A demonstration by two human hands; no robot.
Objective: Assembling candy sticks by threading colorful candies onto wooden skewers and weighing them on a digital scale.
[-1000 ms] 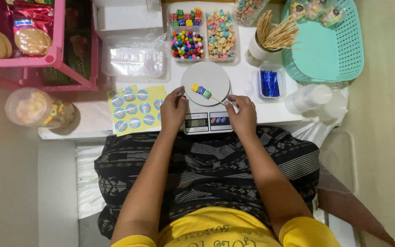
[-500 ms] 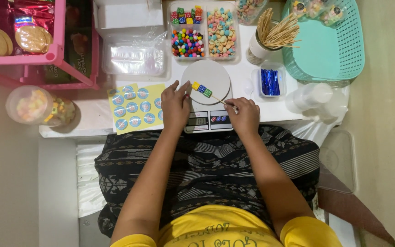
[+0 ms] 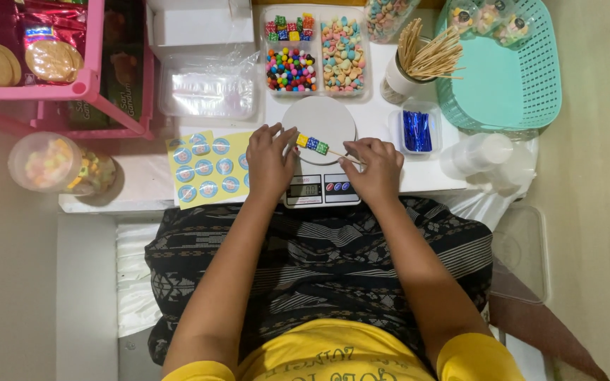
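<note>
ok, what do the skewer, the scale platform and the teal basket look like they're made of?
Skewer: looks like bare wood or bamboo, pale tan and matte, matching the sticks in the cup. The right hand holds it.
Scale platform: probably plastic, white, smooth, low sheen; could be coated metal.
Teal basket: moulded plastic, judging by the uniform colour and perforated lattice walls.

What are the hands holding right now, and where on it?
A candy skewer: right hand pinches the bare stick end; left hand fingertips touch the candy end.

Both hands, left hand [image 3: 270, 159] and right hand [image 3: 375, 166], hold a thin wooden skewer of coloured candy cubes [image 3: 313, 144] over the round white kitchen scale [image 3: 319, 123].
</note>
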